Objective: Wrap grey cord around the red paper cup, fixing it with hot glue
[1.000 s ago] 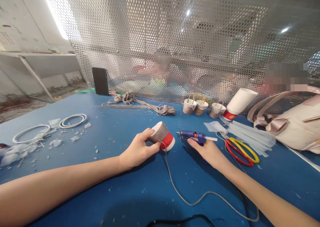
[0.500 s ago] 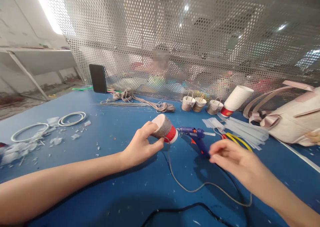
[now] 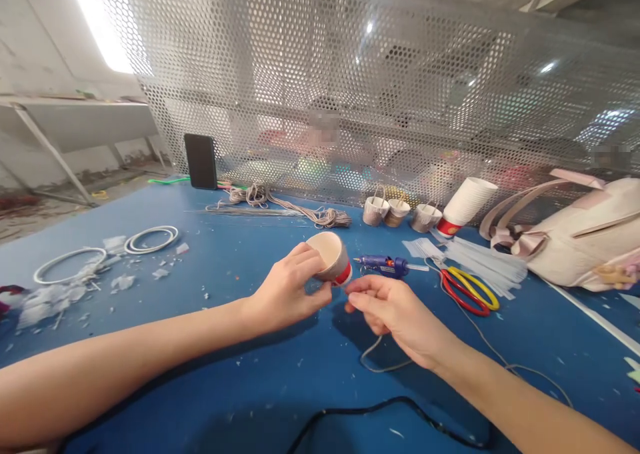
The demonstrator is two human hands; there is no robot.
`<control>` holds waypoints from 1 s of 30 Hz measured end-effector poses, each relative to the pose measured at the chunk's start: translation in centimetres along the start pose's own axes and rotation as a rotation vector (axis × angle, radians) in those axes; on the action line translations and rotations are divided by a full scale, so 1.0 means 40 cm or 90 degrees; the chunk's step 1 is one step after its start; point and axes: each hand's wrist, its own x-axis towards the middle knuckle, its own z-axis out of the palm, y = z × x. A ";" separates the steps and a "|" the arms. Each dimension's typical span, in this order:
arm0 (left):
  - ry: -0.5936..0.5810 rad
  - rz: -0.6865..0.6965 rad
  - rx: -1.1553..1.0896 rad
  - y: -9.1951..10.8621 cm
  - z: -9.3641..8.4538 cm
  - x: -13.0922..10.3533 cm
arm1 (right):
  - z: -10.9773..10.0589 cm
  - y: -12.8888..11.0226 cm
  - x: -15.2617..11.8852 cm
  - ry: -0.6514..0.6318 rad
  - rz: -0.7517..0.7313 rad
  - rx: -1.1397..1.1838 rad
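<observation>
A paper cup, partly wrapped in grey cord with a red band showing near its base, is tilted in my left hand, its mouth toward me. Close by the cup's base, my right hand pinches the grey cord, which trails below it onto the table. Just behind my right hand lies a blue hot glue gun with a clear glue stick out of its back; its handle is hidden by the hand.
Scissors with red and yellow handles and clear glue sticks lie right, before a pink-white bag. Cord-wrapped cups, stacked paper cups, cord bundles and a phone stand along the mesh panel. White rings lie left.
My right hand has moved left from beside the glue gun's handle to the cup's base and closed on the cord. My left hand has turned the cup's mouth more toward me.
</observation>
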 end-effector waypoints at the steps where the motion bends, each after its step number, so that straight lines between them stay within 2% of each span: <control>1: -0.015 -0.032 -0.012 0.003 0.002 0.001 | -0.007 -0.002 0.000 0.022 -0.057 -0.092; 5: -0.101 -0.220 -0.113 0.027 0.003 0.005 | -0.022 0.002 0.003 0.113 -0.252 -0.364; 8: -0.186 -0.320 -0.233 0.041 0.000 0.007 | -0.024 0.009 0.002 0.149 -0.351 -0.462; 11: -0.245 -0.374 -0.326 0.045 0.000 0.009 | -0.022 0.016 0.000 0.167 -0.395 -0.511; 19: -0.289 -0.398 -0.354 0.048 -0.005 0.013 | -0.021 0.036 0.007 0.204 -0.468 -0.531; 30: -0.266 -0.391 -0.408 0.050 0.003 0.005 | -0.016 0.041 0.007 0.229 -0.479 -0.550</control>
